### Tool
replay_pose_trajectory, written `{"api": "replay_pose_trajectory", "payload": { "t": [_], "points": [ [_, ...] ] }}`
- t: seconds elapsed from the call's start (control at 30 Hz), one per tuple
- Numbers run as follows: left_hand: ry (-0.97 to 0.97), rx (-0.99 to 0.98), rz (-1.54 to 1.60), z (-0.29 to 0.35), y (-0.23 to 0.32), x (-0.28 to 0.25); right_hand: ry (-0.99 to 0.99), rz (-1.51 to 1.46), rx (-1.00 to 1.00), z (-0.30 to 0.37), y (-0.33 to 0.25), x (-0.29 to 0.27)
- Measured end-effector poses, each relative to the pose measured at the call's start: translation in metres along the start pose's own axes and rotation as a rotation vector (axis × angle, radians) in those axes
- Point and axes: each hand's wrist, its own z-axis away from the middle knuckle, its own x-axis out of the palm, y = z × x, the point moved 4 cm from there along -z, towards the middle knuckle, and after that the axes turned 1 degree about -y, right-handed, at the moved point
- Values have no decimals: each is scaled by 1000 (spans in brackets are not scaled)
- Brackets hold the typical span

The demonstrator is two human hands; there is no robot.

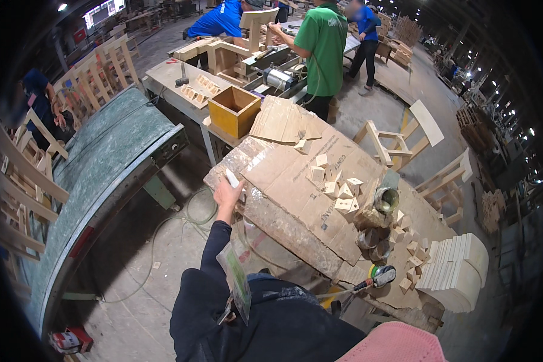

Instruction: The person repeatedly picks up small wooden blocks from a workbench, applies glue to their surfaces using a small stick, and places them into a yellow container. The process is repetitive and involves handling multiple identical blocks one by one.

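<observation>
My left hand (225,194) reaches to the left edge of the cardboard-covered workbench (295,175). Its fingers close round a small white object (231,178), whose kind I cannot make out. My right hand is out of view; pink cloth (398,345) shows at the lower right. Several small wooden corner blocks (344,192) with drilled holes lie on the cardboard. Beside them are a murky, glue-stained jar (386,199) and dark round containers (374,241). Close to my body, a hand-held air tool (377,279) with a hose rests on the bench.
Stacked curved wooden panels (455,268) sit at the bench's right end. A yellow wooden box (234,111) stands beyond the bench. Left is a green-topped conveyor (102,175); hoses (145,277) trail over the floor. Chair frames (398,139) stand right. A person in green (323,51) works ahead.
</observation>
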Motion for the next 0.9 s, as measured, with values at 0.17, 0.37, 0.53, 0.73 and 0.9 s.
{"api": "replay_pose_trajectory", "payload": {
  "t": [0.17, 0.37, 0.53, 0.73, 0.9],
  "points": [
    [376, 131, 309, 21, 7, -33, 48, -7, 37, 9, 28, -15],
    [97, 216, 604, 54, 23, -22, 181, -42, 160, 27, 102, -50],
    [-188, 225, 690, 99, 48, 3, 345, -151, 309, 48, 217, -101],
    [-527, 333, 706, 150, 82, 36, 304, 114, 344, 92, 248, -133],
    [-777, 433, 674, 202, 103, 49, 466, -94, 338, 128, 256, -159]
  ]
}}
